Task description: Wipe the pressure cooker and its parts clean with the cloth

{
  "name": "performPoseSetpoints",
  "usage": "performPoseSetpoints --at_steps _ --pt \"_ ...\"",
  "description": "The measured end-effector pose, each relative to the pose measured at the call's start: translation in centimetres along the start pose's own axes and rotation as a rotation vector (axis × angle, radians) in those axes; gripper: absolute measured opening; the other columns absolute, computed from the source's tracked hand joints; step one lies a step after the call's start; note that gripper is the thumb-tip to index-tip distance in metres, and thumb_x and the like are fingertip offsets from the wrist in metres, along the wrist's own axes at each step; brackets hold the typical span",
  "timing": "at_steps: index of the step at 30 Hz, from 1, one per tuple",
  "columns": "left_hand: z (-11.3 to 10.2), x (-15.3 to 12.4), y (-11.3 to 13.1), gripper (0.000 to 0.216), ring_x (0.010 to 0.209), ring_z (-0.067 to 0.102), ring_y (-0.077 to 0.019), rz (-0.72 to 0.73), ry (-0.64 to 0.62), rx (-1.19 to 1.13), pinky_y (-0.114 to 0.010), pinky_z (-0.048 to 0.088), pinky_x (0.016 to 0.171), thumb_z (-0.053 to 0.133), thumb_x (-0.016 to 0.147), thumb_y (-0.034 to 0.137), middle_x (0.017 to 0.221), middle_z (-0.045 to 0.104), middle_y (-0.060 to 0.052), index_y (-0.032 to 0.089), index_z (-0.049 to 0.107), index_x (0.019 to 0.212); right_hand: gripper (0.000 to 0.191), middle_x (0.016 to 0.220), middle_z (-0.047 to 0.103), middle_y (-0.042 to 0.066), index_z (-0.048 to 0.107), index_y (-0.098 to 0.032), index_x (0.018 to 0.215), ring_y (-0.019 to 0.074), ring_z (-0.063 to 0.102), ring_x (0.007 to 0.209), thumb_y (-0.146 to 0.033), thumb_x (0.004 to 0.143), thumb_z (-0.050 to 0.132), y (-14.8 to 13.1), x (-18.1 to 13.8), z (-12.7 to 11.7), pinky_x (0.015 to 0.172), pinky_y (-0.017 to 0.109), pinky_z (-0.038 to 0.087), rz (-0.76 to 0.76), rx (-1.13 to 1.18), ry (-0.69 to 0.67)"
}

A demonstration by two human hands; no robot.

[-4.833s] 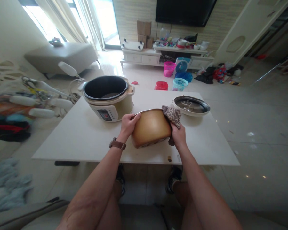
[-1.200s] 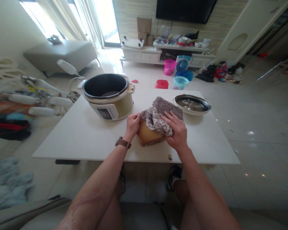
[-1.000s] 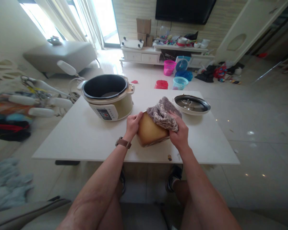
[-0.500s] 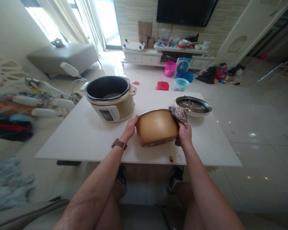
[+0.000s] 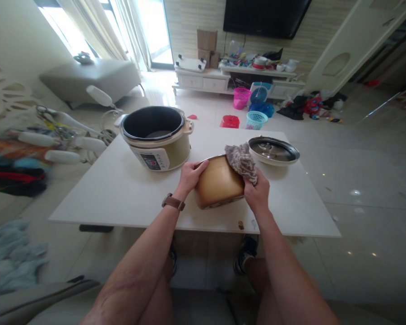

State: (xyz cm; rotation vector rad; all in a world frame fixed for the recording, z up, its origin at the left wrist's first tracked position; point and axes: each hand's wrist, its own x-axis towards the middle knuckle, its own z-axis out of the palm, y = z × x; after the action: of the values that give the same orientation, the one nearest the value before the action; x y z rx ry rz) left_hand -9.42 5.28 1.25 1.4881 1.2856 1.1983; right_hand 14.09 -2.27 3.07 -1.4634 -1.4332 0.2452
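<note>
A gold-coloured inner pot [image 5: 219, 183] is tilted above the near middle of the white table, its outer wall facing me. My left hand [image 5: 190, 177] grips its left rim, thumb lying over the wall. My right hand [image 5: 258, 189] is closed at the pot's right side and holds a patterned grey-brown cloth [image 5: 242, 162], which drapes over the rim and wall there. Part of the right fingers is hidden behind the pot and cloth. Left of the pot stands an electric pressure cooker [image 5: 160, 149] without its lid, dark inside. The cooker's lid [image 5: 274, 151] lies upside down at the right.
The white table [image 5: 122, 198] has a small brown mark near its front edge. Beyond it on the floor are a red basin [image 5: 229, 121], a turquoise basket [image 5: 256, 119] and a pink basket [image 5: 241, 98]. White paddle-shaped pieces [image 5: 88, 145] stick up left of the table.
My left hand has moved further onto the pot, its thumb now across the wall. The right hand and cloth have shifted left over the pot's side, and the pot has turned slightly.
</note>
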Motion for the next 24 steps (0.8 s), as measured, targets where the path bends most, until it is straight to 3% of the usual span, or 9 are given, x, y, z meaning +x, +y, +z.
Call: performPoseSetpoints --at_steps 4,6,8,12,16,21,24 --pt "0.2 0.2 -0.4 0.055 0.058 0.026 -0.0104 0.020 0.025 -0.004 -0.028 0.019 0.054 0.064 0.079 0.059 0.053 0.027 0.003 0.021 0.039 0.048 0.063 0.158 0.064 0.005 0.070 -0.030 0.144 0.0360 0.053 0.152 -0.025 0.082 0.061 -2.7 -0.2 -1.2 0.121 0.053 0.043 -0.441 -0.209 -0.290" --pt "0.2 0.2 -0.6 0.052 0.057 0.026 -0.0102 0.032 0.030 -0.011 -0.028 0.020 0.054 0.063 0.076 0.056 0.051 0.026 0.004 0.021 0.040 0.046 0.067 0.161 0.061 0.003 0.068 -0.032 0.147 0.0356 0.049 0.156 -0.023 0.081 0.060 -3.3 -0.3 -1.6 0.121 0.053 0.042 -0.514 -0.262 -0.354" --pt "0.1 0.2 -0.8 0.053 0.055 0.025 -0.0097 0.026 0.037 -0.008 -0.027 0.018 0.053 0.064 0.076 0.056 0.050 0.025 0.004 0.021 0.038 0.046 0.067 0.161 0.062 0.004 0.067 -0.031 0.148 0.0347 0.050 0.155 -0.023 0.082 0.059 -3.2 -0.2 -1.7 0.121 0.052 0.043 -0.493 -0.249 -0.337" --pt "-0.1 0.1 -1.1 0.065 0.052 0.022 -0.0083 -0.034 0.035 -0.031 -0.028 0.012 0.051 0.069 0.078 0.066 0.049 0.024 0.004 0.023 0.032 0.047 0.055 0.153 0.069 0.006 0.072 -0.028 0.141 0.0323 0.058 0.148 -0.024 0.087 0.058 -1.5 0.1 -1.1 0.122 0.051 0.045 -0.296 -0.033 -0.207" --pt "-0.4 -0.1 -2.0 0.072 0.050 0.021 -0.0079 -0.065 0.027 -0.115 -0.029 0.012 0.050 0.071 0.076 0.077 0.050 0.026 0.005 0.023 0.033 0.049 0.040 0.129 0.080 0.010 0.078 -0.022 0.123 0.0329 0.071 0.124 -0.038 0.089 0.065 0.8 0.3 0.0 0.114 0.050 0.052 0.060 0.189 -0.040" --pt "-0.5 -0.6 -4.1 0.077 0.053 0.021 -0.0095 -0.040 -0.024 -0.132 -0.030 0.014 0.052 0.061 0.077 0.090 0.052 0.026 0.004 0.024 0.030 0.050 0.044 0.107 0.084 0.010 0.081 -0.018 0.104 0.0335 0.073 0.107 -0.054 0.082 0.067 3.6 0.7 0.4 0.104 0.049 0.055 0.409 0.233 0.092" --pt "-0.6 -0.8 -4.6 0.072 0.060 0.031 -0.0125 0.014 -0.084 -0.129 -0.030 0.026 0.056 0.056 0.083 0.087 0.060 0.037 0.002 0.023 0.038 0.057 0.045 0.103 0.084 0.009 0.082 -0.018 0.098 0.0343 0.073 0.105 -0.055 0.076 0.068 4.8 1.2 0.1 0.101 0.048 0.056 0.543 0.219 0.144"
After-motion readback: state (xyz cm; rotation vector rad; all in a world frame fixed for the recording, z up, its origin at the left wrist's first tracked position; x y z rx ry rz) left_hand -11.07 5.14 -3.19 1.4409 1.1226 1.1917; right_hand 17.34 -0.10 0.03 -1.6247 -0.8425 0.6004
